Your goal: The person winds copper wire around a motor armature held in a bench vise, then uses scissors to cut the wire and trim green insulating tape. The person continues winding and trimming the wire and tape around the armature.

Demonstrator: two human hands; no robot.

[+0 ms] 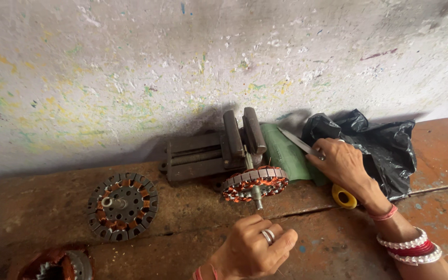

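A single head-worn camera looks forward and steeply down from above the person's own arms, close to the work. It faces a paint-flecked wall (224, 62), which fills the upper half of the frame, and the worn wooden bench (182, 207) running along its foot across the lower half. The left hand (250, 249) and right hand (343, 166) enter from the bottom edge, near the lens. The bench vise (219, 148) sits near frame centre. No second view exists to overlap with it.
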